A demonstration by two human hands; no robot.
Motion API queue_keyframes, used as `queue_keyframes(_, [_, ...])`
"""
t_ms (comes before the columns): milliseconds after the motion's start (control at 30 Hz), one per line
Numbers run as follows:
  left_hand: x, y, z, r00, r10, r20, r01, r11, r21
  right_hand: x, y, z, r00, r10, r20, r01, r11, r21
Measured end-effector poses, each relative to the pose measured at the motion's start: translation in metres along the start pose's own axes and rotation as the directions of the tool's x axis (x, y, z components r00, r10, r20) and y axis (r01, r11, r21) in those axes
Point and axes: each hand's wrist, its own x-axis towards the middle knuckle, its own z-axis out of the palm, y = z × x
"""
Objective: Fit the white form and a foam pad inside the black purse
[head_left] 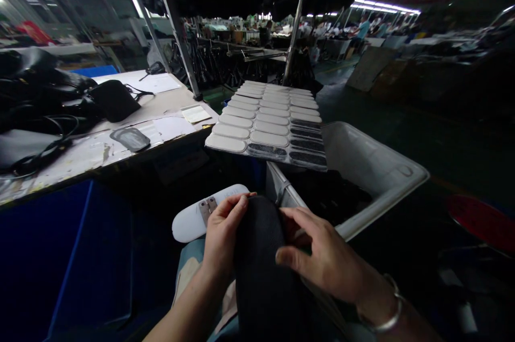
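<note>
Left hand (225, 229) pinching top edge of black fabric piece (259, 245) near its rounded end; right hand (322, 251) at opposite edge, thumb raised, firmness of hold unclear. Piece lies over lap, beside white oval board (193, 220). Risk: loose right-side hold could let fabric skew or crease.

Looks like a factory workshop: lit by strip lights (386, 8), crowded with black goods (44, 76), a stained counter (171, 127), bins (362, 154), distant workers (363, 28).
</note>
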Motion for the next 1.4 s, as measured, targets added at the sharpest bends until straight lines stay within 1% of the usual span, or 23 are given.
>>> queue_keyframes(100, [0.003,-0.001,0.001,1.000,0.002,-0.009,-0.002,1.000,0.000,-0.013,-0.008,0.000,0.992,0.123,0.014,-0.122,0.989,-0.089])
queue_keyframes(167, [0.004,-0.002,0.003,1.000,0.002,0.000,-0.002,1.000,-0.005,-0.015,-0.008,0.004,0.987,0.159,0.029,-0.157,0.984,-0.084])
queue_keyframes(233, [0.004,-0.002,0.006,1.000,-0.004,0.010,0.004,1.000,-0.013,-0.012,-0.006,0.009,0.989,0.147,0.018,-0.146,0.988,-0.058])
queue_keyframes(400, [0.003,-0.001,0.008,0.999,-0.029,0.028,0.030,0.999,-0.041,-0.005,0.003,0.017,0.992,0.071,-0.108,-0.075,0.997,-0.030])
queue_keyframes(500, [0.004,-0.003,0.007,0.999,-0.043,0.029,0.044,0.998,-0.046,-0.002,0.009,0.020,0.989,0.049,-0.143,-0.049,0.999,0.000])
queue_keyframes(533, [0.006,-0.003,0.007,0.998,-0.048,0.029,0.049,0.998,-0.041,0.000,0.011,0.020,0.989,0.061,-0.136,-0.058,0.998,0.027])
queue_keyframes(600, [0.009,-0.005,0.008,0.998,-0.054,0.031,0.054,0.998,-0.015,0.003,0.015,0.016,0.990,0.106,-0.088,-0.099,0.991,0.088])
queue_keyframes(700, [0.013,-0.006,0.012,0.997,-0.058,0.051,0.056,0.998,0.042,0.010,0.018,0.004,0.990,0.134,-0.047,-0.128,0.985,0.120])
queue_keyframes(767, [0.015,-0.006,0.017,0.992,-0.078,0.098,0.078,0.997,0.005,0.017,0.017,-0.006,0.994,0.101,-0.051,-0.094,0.988,0.123])
queue_keyframes(800, [0.015,-0.006,0.019,0.985,-0.096,0.142,0.106,0.993,-0.060,0.020,0.018,-0.010,0.995,0.080,-0.053,-0.073,0.989,0.132])
queue_keyframes(867, [0.016,-0.005,0.021,0.960,-0.121,0.254,0.180,0.958,-0.225,0.027,0.020,-0.015,0.996,0.056,-0.074,-0.045,0.989,0.140])
queue_keyframes(900, [0.016,-0.006,0.022,0.943,-0.126,0.308,0.216,0.936,-0.277,0.030,0.023,-0.016,0.994,0.052,-0.096,-0.040,0.991,0.131])
queue_keyframes(933, [0.016,-0.007,0.023,0.928,-0.130,0.349,0.238,0.928,-0.287,0.032,0.027,-0.016,0.991,0.054,-0.124,-0.039,0.993,0.116])
queue_keyframes(967, [0.016,-0.008,0.024,0.919,-0.134,0.370,0.240,0.936,-0.257,0.035,0.032,-0.015,0.987,0.058,-0.152,-0.043,0.994,0.103])
queue_keyframes(1033, [0.017,-0.011,0.026,0.919,-0.146,0.366,0.207,0.969,-0.133,0.038,0.042,-0.013,0.980,0.076,-0.184,-0.056,0.992,0.114])
queue_keyframes(1100, [0.018,-0.016,0.029,0.928,-0.173,0.330,0.191,0.981,-0.022,0.040,0.051,-0.010,0.974,0.128,-0.186,-0.084,0.970,0.230])
queue_keyframes(1200, [0.025,-0.022,0.034,0.938,-0.229,0.258,0.213,0.973,0.091,0.040,0.061,-0.007,0.965,0.217,-0.144,-0.135,0.890,0.436])
queue_keyframes(1300, [0.036,-0.026,0.040,0.940,-0.276,0.199,0.230,0.947,0.226,0.041,0.075,-0.004,0.950,0.274,-0.147,-0.162,0.839,0.519])
queue_keyframes(1400, [0.048,-0.026,0.047,0.932,-0.305,0.194,0.226,0.910,0.348,0.036,0.101,-0.001,0.913,0.372,-0.168,-0.187,0.748,0.637])
